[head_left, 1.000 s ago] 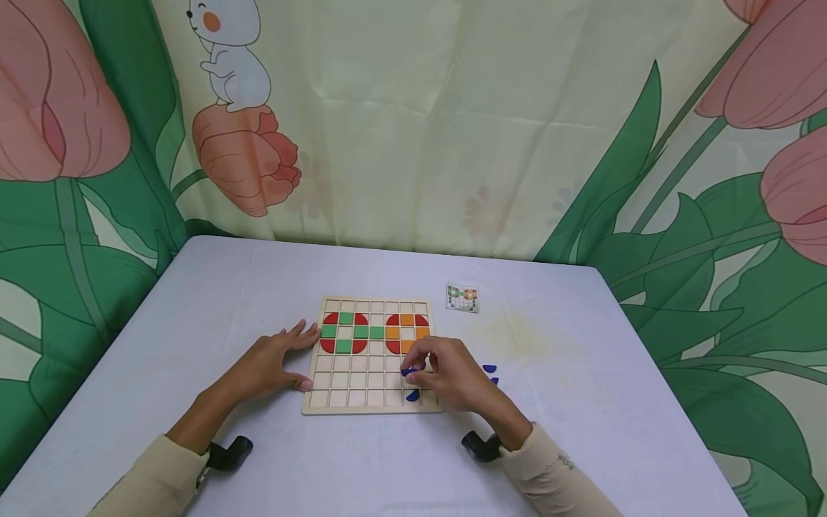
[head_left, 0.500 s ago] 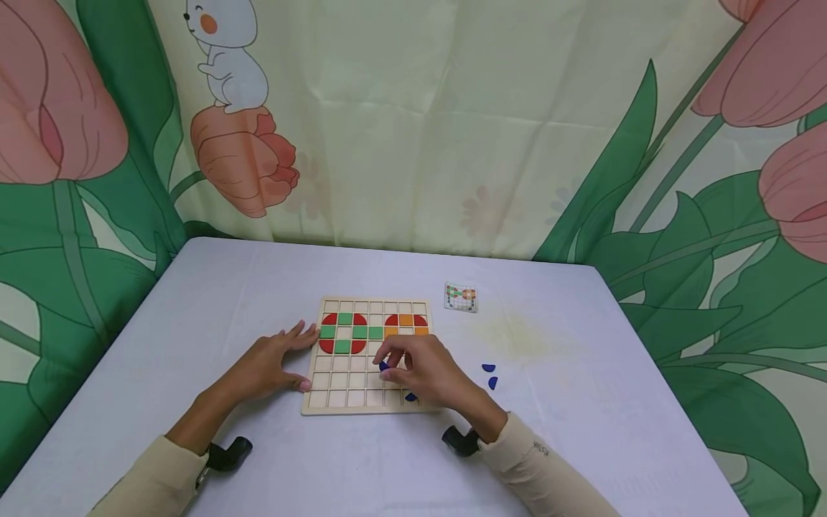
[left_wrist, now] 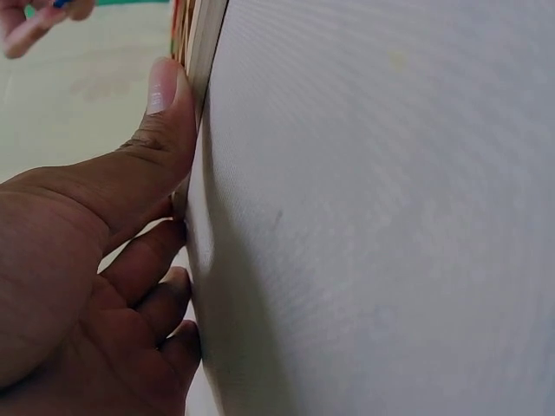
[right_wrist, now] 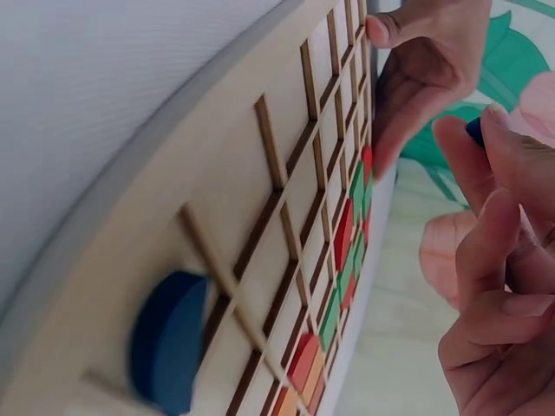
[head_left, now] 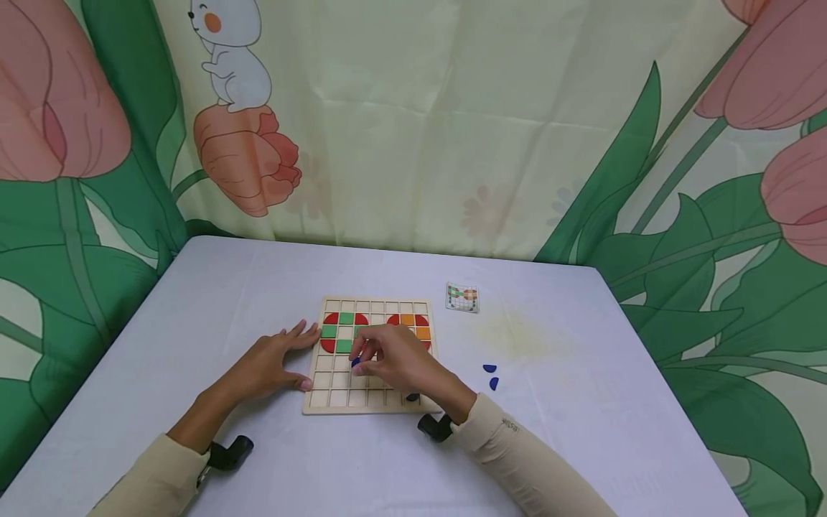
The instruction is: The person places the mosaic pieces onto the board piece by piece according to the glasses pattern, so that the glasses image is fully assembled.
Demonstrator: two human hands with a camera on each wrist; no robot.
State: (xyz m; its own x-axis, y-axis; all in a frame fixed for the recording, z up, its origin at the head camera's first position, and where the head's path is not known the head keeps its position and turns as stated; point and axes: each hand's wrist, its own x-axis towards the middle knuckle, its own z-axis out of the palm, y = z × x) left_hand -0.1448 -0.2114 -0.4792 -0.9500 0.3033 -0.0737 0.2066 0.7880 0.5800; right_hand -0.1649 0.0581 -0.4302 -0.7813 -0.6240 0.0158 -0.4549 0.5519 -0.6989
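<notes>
A wooden grid board (head_left: 362, 411) lies on the table, with red quarter-round, green square (head_left: 345, 318) and orange square (head_left: 423, 333) tiles set in its upper rows. My left hand (head_left: 270, 365) rests against the board's left edge, thumb and fingers spread along it. Between thumb and index finger, my right hand (head_left: 403, 359) pinches a small blue half-round tile (right_wrist: 474, 132) above the left-middle squares. Another blue half-round tile (right_wrist: 169, 342) sits at the board's near right part. The right hand and forearm hide part of the pattern in the head view.
Two loose blue half-round tiles, one upper (head_left: 489, 368) and one lower (head_left: 494, 383), lie on the white tablecloth (head_left: 581, 402) right of the board. Behind them is a small printed card (head_left: 461, 297) with a coloured grid pattern. A floral curtain (head_left: 413, 129) hangs behind the table.
My right hand has moved left across the board with the blue half-round tile, from its right side to left of the middle. The left hand stays at the board's edge.
</notes>
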